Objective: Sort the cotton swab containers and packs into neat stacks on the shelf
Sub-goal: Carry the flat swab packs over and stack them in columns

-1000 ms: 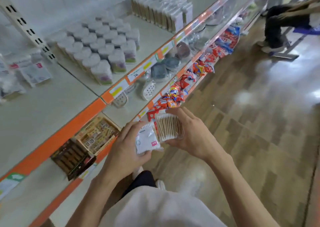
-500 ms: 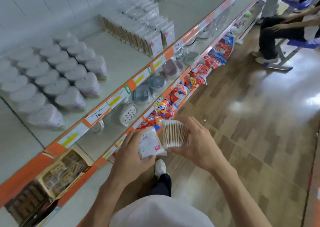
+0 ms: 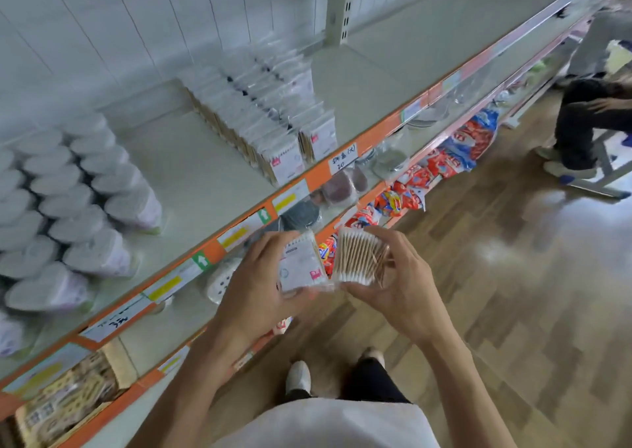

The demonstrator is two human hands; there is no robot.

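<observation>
Shelf: the pale metal shelf with an orange front rail [image 3: 219, 181] already carried most of the stock.
Containers: white heart-shaped lidded tubs [image 3: 78, 208] stood in tidy rows at the shelf's left end.
Packs: flat clear packs with white labels [image 3: 273, 119] stood filed in rows mid-shelf.
Left to do: two packs were off the shelf, just in front of its rail.
Left hand [image 3: 253, 287]: gripped a white-labelled swab pack [image 3: 301, 266].
Right hand [image 3: 393, 283]: fingers curled round a clear pack of wooden-stick swabs [image 3: 359, 256].
</observation>
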